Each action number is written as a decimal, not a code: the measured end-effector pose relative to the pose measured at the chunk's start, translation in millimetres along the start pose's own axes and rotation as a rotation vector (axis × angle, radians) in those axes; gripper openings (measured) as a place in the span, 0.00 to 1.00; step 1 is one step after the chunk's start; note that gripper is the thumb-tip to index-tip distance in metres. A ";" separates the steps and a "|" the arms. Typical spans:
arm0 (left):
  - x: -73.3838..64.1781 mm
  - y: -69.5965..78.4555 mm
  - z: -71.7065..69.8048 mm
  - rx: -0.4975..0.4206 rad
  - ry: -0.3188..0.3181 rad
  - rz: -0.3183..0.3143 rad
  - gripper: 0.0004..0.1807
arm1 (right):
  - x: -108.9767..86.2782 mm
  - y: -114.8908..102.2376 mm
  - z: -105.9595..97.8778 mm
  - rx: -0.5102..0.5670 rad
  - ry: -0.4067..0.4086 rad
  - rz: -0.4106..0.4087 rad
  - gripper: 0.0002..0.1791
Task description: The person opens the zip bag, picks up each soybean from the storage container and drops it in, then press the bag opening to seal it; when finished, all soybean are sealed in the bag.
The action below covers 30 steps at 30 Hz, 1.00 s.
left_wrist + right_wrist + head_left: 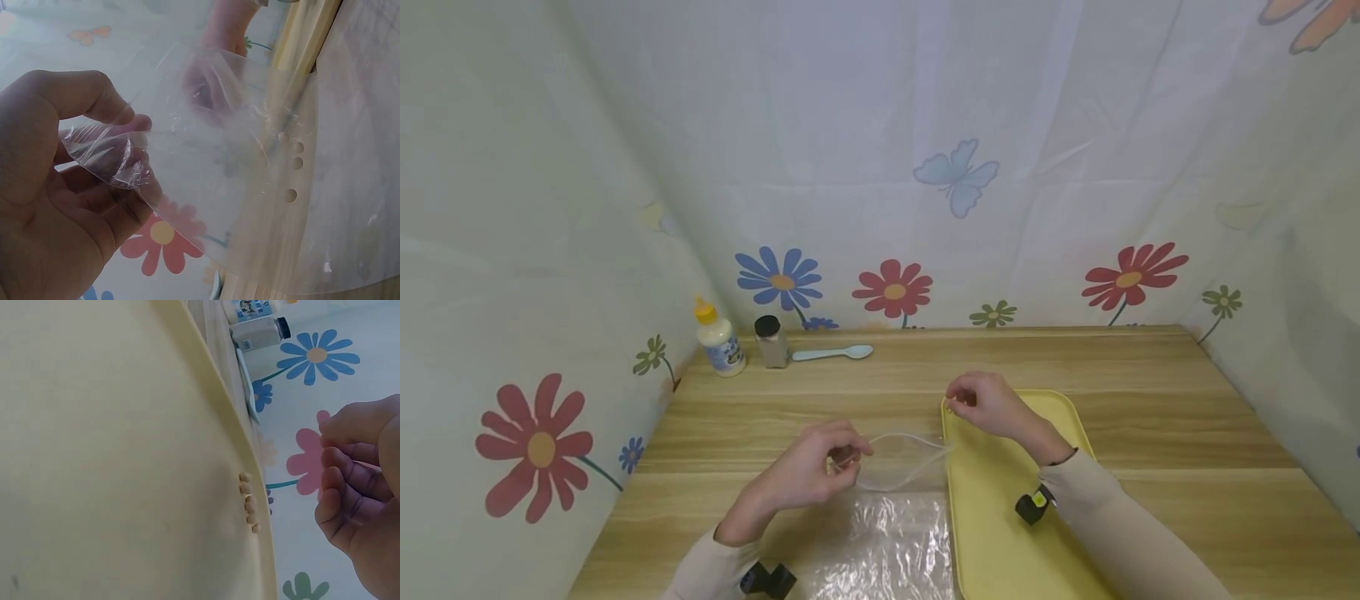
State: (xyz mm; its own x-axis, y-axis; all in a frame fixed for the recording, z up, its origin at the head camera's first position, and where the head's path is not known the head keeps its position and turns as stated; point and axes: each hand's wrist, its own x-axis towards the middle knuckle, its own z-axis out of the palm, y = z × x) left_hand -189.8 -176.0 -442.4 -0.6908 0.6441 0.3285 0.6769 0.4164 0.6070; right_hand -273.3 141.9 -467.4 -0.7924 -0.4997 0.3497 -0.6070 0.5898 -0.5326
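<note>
In the head view, my left hand (812, 471) pinches the edge of a clear plastic bag (887, 546) near its gaping mouth. The bag's crinkled body stretches toward me, beside a yellow tray (992, 500). The left wrist view shows the bag film (187, 156) between thumb and fingers, with several round tan spots (291, 195) on or behind it. Over the tray's far left corner, my right hand (988, 404) hovers with bent fingers, thumb close to the index finger. Whether something small is between them is hidden. Several beige balls (250, 503) lie along the tray's rim.
At the back left of the wooden table (1187, 417) stand a yellow-capped bottle (722, 343) and a black-lidded jar (771, 343). A pale blue spoon (833, 353) lies to their right. Flowered curtains (850, 150) enclose the back and sides.
</note>
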 end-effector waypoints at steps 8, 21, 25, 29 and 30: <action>-0.4 1.4 0.7 -0.002 -0.002 -0.019 0.14 | 1.2 9.1 3.8 -0.037 -0.058 0.051 0.03; -0.9 -0.4 0.4 -0.006 -0.006 -0.006 0.13 | 3.0 21.6 11.6 -0.132 -0.110 0.054 0.03; -0.3 -0.5 -0.1 0.000 -0.008 -0.004 0.13 | 3.9 25.9 14.4 -0.153 -0.121 0.041 0.03; 0.1 0.2 -1.0 0.006 -0.009 -0.005 0.13 | 3.4 27.4 15.7 -0.167 -0.126 0.042 0.03; 0.1 0.6 -1.1 0.003 -0.010 -0.008 0.13 | 3.3 27.2 15.7 -0.174 -0.126 0.044 0.02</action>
State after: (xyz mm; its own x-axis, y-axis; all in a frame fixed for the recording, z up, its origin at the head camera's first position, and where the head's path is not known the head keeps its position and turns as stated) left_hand -189.7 -176.4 -441.2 -0.6938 0.6469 0.3166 0.6722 0.4237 0.6072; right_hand -291.5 146.4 -492.8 -0.8114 -0.5399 0.2241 -0.5817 0.7081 -0.4003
